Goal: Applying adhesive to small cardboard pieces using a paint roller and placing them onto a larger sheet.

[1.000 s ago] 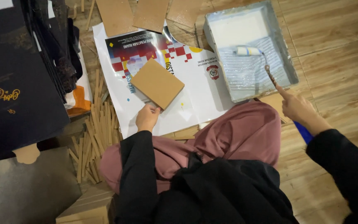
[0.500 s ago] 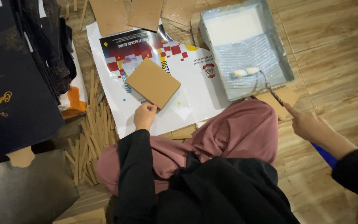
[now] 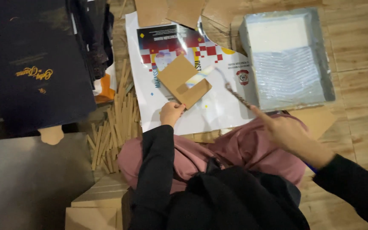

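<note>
My left hand (image 3: 171,113) pinches the near corner of a brown cardboard square (image 3: 183,81) and holds it flat on a printed white poster (image 3: 218,108) spread on the floor. My right hand (image 3: 284,130) grips the handle of a small paint roller (image 3: 218,79). The roller's white head lies blurred across the cardboard square, touching it. A pale streak shows on the card under the roller. My legs under pink cloth sit at the poster's near edge.
A grey paint tray (image 3: 320,55) with white liquid lies right of the poster. More cardboard pieces (image 3: 184,10) lie at the top. A pile of thin wooden sticks (image 3: 116,123) lies to the left, beside a dark blue board (image 3: 35,68). Cardboard boxes (image 3: 99,204) are near my left knee.
My right hand lifted the roller out of the tray and swung it left onto the cardboard square. My left hand stayed on the card's corner.
</note>
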